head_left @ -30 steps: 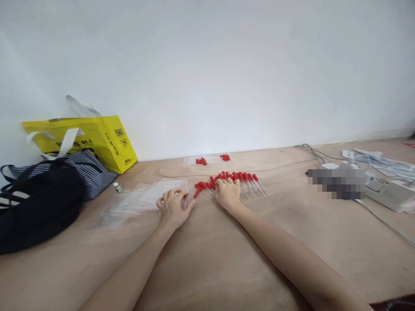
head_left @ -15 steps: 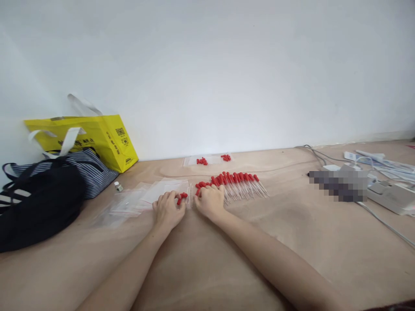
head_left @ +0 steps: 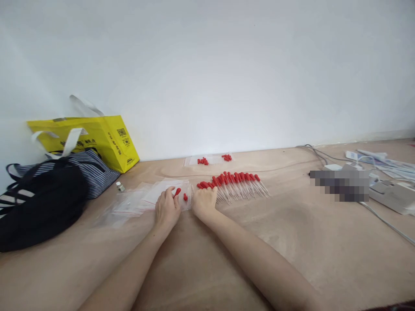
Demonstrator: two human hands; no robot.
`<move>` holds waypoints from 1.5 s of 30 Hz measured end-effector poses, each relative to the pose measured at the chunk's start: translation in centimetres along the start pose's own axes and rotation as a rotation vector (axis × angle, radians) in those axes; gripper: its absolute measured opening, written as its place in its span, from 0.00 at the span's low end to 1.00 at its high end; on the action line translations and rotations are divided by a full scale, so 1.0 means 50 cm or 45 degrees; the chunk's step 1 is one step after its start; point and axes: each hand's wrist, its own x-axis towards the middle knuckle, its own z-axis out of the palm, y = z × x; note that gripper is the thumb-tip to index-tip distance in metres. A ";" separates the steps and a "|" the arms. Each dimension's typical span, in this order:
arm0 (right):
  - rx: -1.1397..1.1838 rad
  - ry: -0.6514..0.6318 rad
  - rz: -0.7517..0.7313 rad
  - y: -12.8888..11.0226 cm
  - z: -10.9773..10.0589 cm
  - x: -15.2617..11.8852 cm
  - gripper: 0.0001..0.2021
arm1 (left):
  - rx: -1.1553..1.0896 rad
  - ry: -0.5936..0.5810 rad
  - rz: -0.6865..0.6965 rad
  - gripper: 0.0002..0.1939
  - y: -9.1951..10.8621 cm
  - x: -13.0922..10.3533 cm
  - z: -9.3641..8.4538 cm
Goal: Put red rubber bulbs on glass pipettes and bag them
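Note:
My left hand point(head_left: 167, 206) is closed, with a red rubber dropper bulb point(head_left: 177, 192) pinched between thumb and fingers. Another loose red bulb point(head_left: 185, 197) lies just right of it, on clear plastic zip bags point(head_left: 147, 195). Beside it, my right hand point(head_left: 205, 202) has its fingers curled in; whatever they hold is hidden from the camera. Right behind this hand and to its right, droppers point(head_left: 238, 183) with red bulbs and thin clear tubes lie in a slanted row. The fingers cover part of the row's left end.
By the wall, a clear bag point(head_left: 214, 160) carries two small heaps of red bulbs. A little bottle point(head_left: 120, 186) stands left of the zip bags. Farther left are a black bag point(head_left: 48, 198), a striped bag and a yellow bag point(head_left: 126, 147). Cables and a power strip point(head_left: 394, 194) lie right.
My left hand has drawn slightly back from the loose bulbs, and one bulb now sticks up from its fingers. My right hand has shifted slightly left, its fingers more curled.

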 end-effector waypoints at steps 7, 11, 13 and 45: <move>-0.050 0.123 -0.069 0.094 -0.019 -0.077 0.11 | -0.364 -0.013 0.318 0.16 0.023 -0.021 -0.001; -0.050 0.166 -0.252 0.210 -0.019 -0.135 0.08 | -0.599 -0.224 0.366 0.10 0.065 -0.050 -0.005; -0.042 0.218 -0.367 0.261 -0.017 -0.151 0.07 | -0.641 -0.357 0.361 0.06 0.083 -0.062 -0.007; 0.409 0.391 -0.556 0.238 0.026 -0.161 0.08 | -0.418 -0.453 0.455 0.10 0.108 -0.086 -0.018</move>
